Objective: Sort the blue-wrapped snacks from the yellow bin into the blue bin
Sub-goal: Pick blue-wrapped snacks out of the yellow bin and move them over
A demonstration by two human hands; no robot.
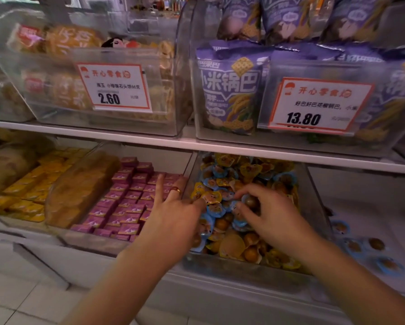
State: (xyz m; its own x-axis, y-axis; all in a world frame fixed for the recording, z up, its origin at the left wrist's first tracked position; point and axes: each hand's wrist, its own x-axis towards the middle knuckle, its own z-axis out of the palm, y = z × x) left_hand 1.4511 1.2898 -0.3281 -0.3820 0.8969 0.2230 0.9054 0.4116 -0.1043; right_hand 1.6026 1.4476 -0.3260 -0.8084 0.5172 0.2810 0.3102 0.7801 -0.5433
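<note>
We are in the picking step: both hands are down in the clear bin at the lower middle of the frame, the one that holds the mixed yellow-wrapped and blue-wrapped snacks, so we take it for the yellow bin of the task. To its right, in the lower right of the frame, a paler bin holds only a few blue-wrapped pieces, which we judge to be the blue bin, with much of the sorting not yet done. Our right hand has its fingers curled round a small round snack with a brown ball showing, gripping it in the middle of the heap. Our left hand wears a ring; two fingers stand straight up and the fingertip end touches a yellow-edged wrapper, though we cannot tell whether it pinches it. The next move, as we judge it, calls for lifting the right hand clear of the bin wall and carrying the piece rightward to the neighbouring bin. In the upper row, purple bags read "小米锅巴". The price card at upper right reads "开心零食" and "13.80"; the card at upper left reads the same heading and "2.60". Smaller print is blurred.
</note>
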